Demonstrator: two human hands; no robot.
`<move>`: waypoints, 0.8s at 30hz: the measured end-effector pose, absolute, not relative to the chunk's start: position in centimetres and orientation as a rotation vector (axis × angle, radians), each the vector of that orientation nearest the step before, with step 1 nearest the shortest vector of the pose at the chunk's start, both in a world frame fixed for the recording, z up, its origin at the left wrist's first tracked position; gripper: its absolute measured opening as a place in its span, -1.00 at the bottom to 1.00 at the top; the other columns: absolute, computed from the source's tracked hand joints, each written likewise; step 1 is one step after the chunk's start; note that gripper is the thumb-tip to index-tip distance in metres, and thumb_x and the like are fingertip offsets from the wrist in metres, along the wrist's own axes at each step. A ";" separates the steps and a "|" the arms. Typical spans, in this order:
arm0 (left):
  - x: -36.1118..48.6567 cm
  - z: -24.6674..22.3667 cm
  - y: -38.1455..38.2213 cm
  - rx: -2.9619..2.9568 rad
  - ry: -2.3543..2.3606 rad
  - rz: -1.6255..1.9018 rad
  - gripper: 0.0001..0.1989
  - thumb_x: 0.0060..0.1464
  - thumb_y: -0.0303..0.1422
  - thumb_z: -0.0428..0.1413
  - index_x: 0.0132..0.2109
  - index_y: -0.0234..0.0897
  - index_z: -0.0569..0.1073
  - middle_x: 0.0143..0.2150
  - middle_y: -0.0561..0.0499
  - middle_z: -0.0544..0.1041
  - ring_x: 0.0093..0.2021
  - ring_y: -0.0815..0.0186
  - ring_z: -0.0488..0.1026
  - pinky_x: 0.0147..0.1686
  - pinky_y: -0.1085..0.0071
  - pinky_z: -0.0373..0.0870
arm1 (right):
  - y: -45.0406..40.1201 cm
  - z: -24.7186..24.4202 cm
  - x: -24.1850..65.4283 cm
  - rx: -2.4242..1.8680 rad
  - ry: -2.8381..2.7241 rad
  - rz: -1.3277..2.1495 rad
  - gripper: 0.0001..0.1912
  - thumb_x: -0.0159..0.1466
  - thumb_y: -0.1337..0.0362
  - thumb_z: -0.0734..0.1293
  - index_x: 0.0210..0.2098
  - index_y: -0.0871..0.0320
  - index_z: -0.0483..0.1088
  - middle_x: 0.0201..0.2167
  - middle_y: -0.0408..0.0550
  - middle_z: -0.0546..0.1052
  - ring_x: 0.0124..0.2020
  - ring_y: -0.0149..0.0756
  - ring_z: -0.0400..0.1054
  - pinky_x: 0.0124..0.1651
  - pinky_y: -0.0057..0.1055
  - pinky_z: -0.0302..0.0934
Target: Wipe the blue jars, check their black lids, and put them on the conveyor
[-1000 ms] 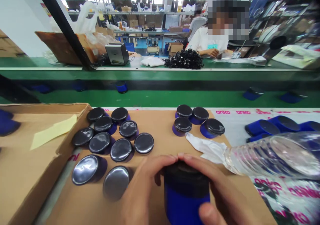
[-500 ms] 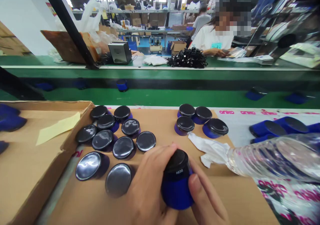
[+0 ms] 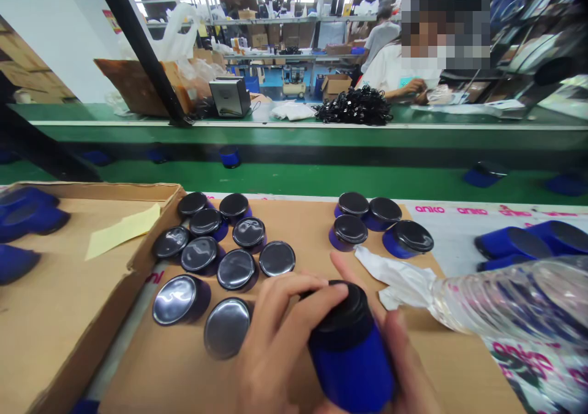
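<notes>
A blue cylinder with a black cap (image 3: pixel 351 359) is between my two hands, low in the middle of the view. My left hand (image 3: pixel 280 334) reaches over it from the left, fingers bent onto the black cap. My right hand (image 3: pixel 408 359) wraps the blue body from the right and below, partly hidden behind it. Several similar blue pieces with glossy black tops (image 3: pixel 236 269) stand on the cardboard (image 3: pixel 294 307) to the left of my hands. Another small group (image 3: pixel 349 231) stands beyond my hands, a little to the right.
An open cardboard box (image 3: pixel 133 267) holding blue pieces and a yellow paper (image 3: pixel 122 232) is at left. At right lie a clear plastic bottle (image 3: pixel 519 297), a white tissue (image 3: pixel 399 273) and more blue pieces (image 3: pixel 519 242). Behind runs a green conveyor (image 3: pixel 294 181); a person (image 3: pixel 390 80) works across it.
The view has shifted slightly left. The blue cylinder has tilted and come closer, and my left fingers have moved onto its black cap, covering the printed marking side.
</notes>
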State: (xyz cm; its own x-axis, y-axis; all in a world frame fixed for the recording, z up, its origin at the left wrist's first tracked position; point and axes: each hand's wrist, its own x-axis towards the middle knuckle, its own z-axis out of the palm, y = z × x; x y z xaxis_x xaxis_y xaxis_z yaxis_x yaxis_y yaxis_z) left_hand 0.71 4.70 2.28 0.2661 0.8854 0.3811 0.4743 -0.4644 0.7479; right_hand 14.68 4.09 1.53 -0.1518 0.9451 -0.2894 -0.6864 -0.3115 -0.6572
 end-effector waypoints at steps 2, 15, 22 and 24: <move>1.0 2.4 4.6 1.967 1.207 1.029 -0.26 0.06 -0.51 0.17 0.31 0.16 0.17 0.19 0.12 0.34 0.22 0.31 0.34 0.21 0.55 0.20 | 4.2 1.3 15.0 -0.839 -0.425 1.754 -0.56 0.28 -0.21 0.33 0.08 -0.29 0.50 0.18 -0.28 0.52 0.31 -0.13 0.30 0.41 -0.11 0.09; 0.3 1.3 5.0 1.770 1.107 1.131 -0.26 -0.01 -0.39 0.35 0.27 0.21 0.32 0.27 0.24 0.50 0.27 0.29 0.42 0.27 0.50 0.28 | 4.9 0.7 15.5 -0.884 -0.403 1.656 -0.56 0.33 -0.23 0.26 0.09 -0.31 0.49 0.24 -0.29 0.47 0.37 -0.20 0.23 0.42 -0.14 0.06; 0.9 1.3 6.0 0.641 0.876 1.046 -0.46 -0.37 -0.20 0.55 -0.13 -0.05 0.68 -0.21 0.07 0.75 -0.20 0.28 0.69 -0.18 0.53 0.57 | 3.4 0.8 15.1 -0.981 -1.111 1.307 -0.23 0.29 0.02 0.42 0.37 -0.51 0.00 0.47 -0.45 0.07 0.52 -0.19 -0.20 0.49 -0.06 -0.22; 1.0 1.1 6.4 0.622 0.802 1.076 -0.49 -0.35 -0.24 0.55 -0.13 -0.02 0.68 -0.19 0.07 0.75 -0.20 0.30 0.69 -0.20 0.55 0.58 | 3.0 1.4 15.0 -1.051 -1.176 1.287 -0.17 0.32 0.13 0.41 0.38 -0.53 -0.09 0.48 -0.49 -0.01 0.53 -0.23 -0.27 0.47 -0.07 -0.34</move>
